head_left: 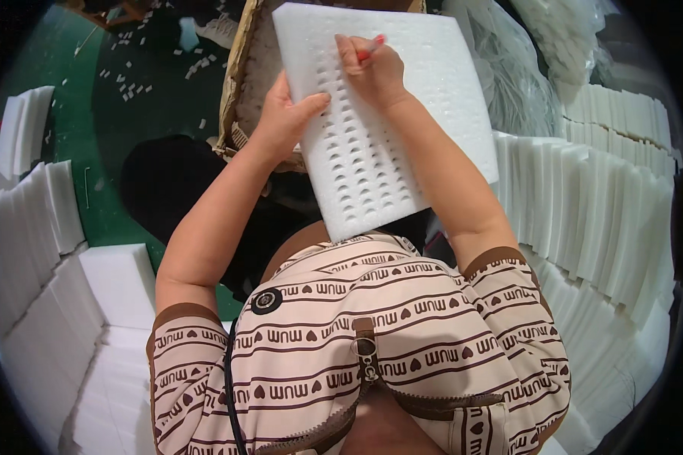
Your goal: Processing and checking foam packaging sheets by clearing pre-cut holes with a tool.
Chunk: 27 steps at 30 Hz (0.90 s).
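Observation:
A white foam sheet (432,114) with rows of small half-round cuts lies tilted before me, its near corner close to my lap. My left hand (288,117) grips its left edge, the thumb lying on top and the fingers out of sight beneath. Over the far part of the sheet, my right hand (372,72) is closed around a slim red pen-like tool (372,47). The tool's working end is hidden by the fingers, so I cannot tell whether it touches the foam.
An open cardboard box (234,76) stands under the sheet's far left side. Stacked foam sheets (584,205) line my right, and more foam stacks (30,227) fill the left. Clear plastic bags (505,64) sit at the far right. Small white scraps (136,87) litter the green floor (102,205).

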Available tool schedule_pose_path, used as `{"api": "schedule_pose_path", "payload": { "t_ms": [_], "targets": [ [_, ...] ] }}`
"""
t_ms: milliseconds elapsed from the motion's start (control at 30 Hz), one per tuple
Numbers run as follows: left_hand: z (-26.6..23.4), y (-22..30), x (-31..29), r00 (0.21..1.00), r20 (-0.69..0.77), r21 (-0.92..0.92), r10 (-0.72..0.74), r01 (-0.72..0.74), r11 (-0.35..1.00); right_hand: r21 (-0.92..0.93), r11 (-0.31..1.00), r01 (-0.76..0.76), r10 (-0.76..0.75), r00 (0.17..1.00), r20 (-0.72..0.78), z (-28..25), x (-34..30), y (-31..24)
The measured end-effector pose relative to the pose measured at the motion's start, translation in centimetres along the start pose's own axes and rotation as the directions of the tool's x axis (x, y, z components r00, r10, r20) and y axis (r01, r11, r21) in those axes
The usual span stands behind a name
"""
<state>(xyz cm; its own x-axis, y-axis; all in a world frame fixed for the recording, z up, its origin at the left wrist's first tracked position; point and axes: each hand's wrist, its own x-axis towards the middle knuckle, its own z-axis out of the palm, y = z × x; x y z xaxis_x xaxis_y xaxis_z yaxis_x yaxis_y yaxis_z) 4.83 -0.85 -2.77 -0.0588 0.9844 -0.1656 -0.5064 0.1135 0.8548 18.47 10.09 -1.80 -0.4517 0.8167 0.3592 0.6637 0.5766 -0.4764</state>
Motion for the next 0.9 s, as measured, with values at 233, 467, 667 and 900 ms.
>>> {"api": "schedule_pose_path", "payload": {
  "t_ms": [233, 467, 667, 900],
  "targets": [
    [-0.1, 0.5, -0.4, 0.999, -0.001, -0.046, -0.039, 0.039, 0.998, 0.724, 0.676, -0.136, 0.379, 0.907, -0.183, -2.3, 0.1, 2.3],
    [-0.2, 0.2, -0.2, 1.000, 0.012, -0.058, -0.023, 0.024, 0.998, 0.575, 0.811, -0.113, 0.259, 0.949, -0.180, -2.1, 0.1, 1.6],
    [-0.3, -0.1, -0.2, 0.999, 0.020, -0.014, -0.026, 0.027, 1.000, 0.635, 0.745, -0.204, 0.326, 0.942, -0.080, -2.3, -0.1, 1.0],
    [0.1, 0.6, -0.1, 1.000, 0.013, -0.017, -0.024, 0.025, 1.000, 0.541, 0.807, -0.238, 0.284, 0.959, -0.002, -1.5, 1.0, 2.9]
  ]
}}
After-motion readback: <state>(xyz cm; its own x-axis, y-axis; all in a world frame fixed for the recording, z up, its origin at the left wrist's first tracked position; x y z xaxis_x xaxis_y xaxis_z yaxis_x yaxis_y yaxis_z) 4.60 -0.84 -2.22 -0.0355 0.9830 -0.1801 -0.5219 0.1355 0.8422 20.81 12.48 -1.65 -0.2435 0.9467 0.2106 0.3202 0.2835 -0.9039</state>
